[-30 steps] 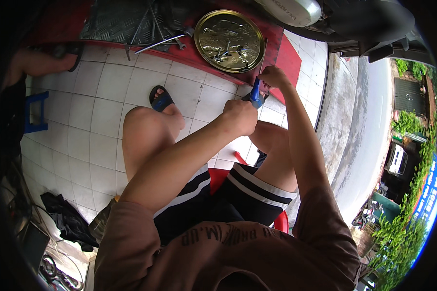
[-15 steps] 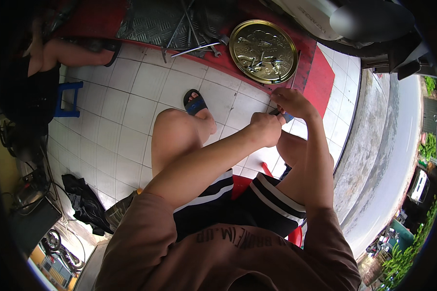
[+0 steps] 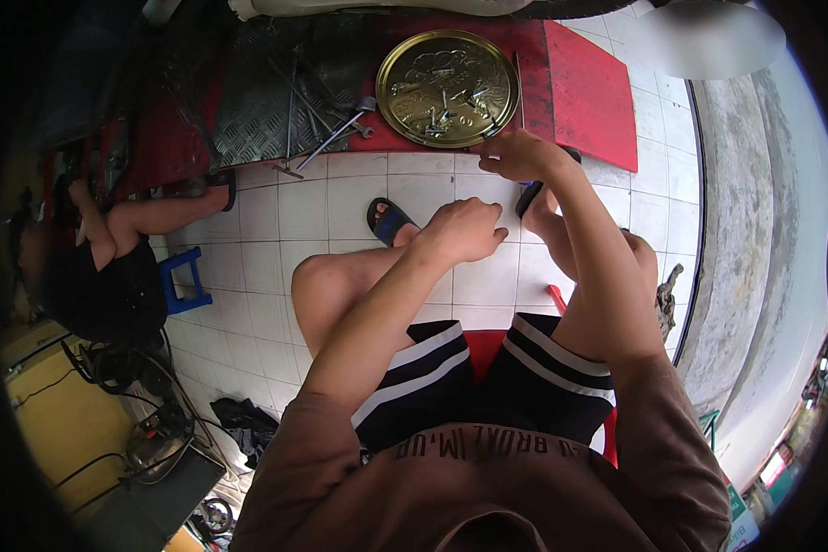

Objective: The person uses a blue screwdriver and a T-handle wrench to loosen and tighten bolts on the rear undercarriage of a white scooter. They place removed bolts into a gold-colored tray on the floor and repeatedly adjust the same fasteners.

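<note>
My right hand hovers just below the gold embossed tray, fingers loosely bent apart, nothing visible in them. Lower and to its left, my left hand hangs above the white tiles between my knees, fingers curved apart and empty. Small bolts and metal parts lie scattered in the tray, which rests on a red platform. A thin rod lies along the tray's right side. Wrenches and bars lie to its left on dark tread plate.
A co-worker sits low at the left near a blue stool. Hoses, machinery and black cloth are at the lower left. My red stool is beneath me. A vehicle's underside overhangs the platform; concrete road runs along the right.
The view has swung round and squared to the platform. My hands have separated, my right one rising toward the tray, and the blue item earlier held between them is not visible in them now.
</note>
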A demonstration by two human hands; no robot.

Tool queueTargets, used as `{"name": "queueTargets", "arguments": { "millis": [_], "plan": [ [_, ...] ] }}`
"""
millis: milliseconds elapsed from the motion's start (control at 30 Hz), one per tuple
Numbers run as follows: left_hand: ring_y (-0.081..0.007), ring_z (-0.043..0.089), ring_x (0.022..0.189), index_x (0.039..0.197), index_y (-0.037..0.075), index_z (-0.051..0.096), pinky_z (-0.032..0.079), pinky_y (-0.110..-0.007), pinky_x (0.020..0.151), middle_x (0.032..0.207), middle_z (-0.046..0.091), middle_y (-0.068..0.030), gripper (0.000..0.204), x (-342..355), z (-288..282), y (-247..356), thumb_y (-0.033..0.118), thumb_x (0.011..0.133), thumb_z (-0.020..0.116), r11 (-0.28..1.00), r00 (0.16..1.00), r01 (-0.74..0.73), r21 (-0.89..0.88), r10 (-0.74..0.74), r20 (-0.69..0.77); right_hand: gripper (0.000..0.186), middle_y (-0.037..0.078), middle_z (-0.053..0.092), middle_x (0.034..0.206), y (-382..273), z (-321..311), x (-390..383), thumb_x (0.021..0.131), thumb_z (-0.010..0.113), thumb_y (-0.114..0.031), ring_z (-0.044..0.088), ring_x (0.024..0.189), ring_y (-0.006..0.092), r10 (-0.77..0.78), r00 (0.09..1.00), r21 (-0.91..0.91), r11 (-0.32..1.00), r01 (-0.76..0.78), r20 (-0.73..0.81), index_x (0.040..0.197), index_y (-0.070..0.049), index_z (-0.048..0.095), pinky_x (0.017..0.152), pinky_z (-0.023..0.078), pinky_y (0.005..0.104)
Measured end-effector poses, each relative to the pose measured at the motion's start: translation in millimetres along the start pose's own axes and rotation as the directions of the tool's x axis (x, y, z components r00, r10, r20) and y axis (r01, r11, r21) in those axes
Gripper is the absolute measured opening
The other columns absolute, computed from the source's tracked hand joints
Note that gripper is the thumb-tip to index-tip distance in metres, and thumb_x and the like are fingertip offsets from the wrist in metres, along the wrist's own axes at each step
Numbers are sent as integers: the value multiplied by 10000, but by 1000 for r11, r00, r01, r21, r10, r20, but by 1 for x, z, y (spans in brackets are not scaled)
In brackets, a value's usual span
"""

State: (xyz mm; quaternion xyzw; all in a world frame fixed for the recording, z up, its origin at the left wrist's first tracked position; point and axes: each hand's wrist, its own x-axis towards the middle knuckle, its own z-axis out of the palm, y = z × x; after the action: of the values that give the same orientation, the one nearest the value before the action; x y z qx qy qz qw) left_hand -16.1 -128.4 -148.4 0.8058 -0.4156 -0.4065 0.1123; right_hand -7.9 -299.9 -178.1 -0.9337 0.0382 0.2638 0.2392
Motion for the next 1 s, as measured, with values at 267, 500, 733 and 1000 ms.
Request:
{"name": "queueTargets", "arguments": {
  "millis": [267, 500, 733, 1000],
  "plan": [
    [-285, 675, 842, 1191, -11, 600, 514, -371, 784, 931, 698, -182, 437, -73, -81, -58, 336, 925, 596, 945, 885, 275, -176, -320, -338, 371, 160, 709, 947, 20, -18, -2, 854, 561, -327, 708, 836, 273, 195, 972, 110, 977, -181, -129, 1011, -25, 709, 768, 559, 397],
    [-255, 703, 817, 1019, 26, 708, 528, -347, 777, 818, 725, -133, 339, -37, -145, -180, 301, 822, 699, 804, 639, 526, -278, -589, -495, 354, 153, 704, 949, 19, -43, -15, 868, 588, -355, 700, 843, 275, 183, 980, 269, 950, -156, -82, 1092, -100, 690, 784, 554, 398],
    [-263, 692, 914, 953, 112, 733, 531, -366, 835, 900, 727, -113, 215, 12, -79, -254, 191, 754, 745, 786, 587, 608, -113, -541, -603, 380, 187, 708, 890, 17, -50, -21, 880, 557, -330, 706, 794, 295, 133, 986, 295, 951, -97, -105, 970, 8, 707, 766, 564, 405],
    [-297, 678, 937, 963, 131, 728, 531, -390, 828, 974, 710, -120, 172, 21, -60, -249, 132, 792, 707, 759, 536, 643, -107, -545, -645, 348, 133, 695, 794, 28, -51, -20, 870, 607, -362, 689, 730, 256, 127, 985, 283, 955, -89, -118, 1100, -111, 683, 742, 540, 392]
  ]
}}
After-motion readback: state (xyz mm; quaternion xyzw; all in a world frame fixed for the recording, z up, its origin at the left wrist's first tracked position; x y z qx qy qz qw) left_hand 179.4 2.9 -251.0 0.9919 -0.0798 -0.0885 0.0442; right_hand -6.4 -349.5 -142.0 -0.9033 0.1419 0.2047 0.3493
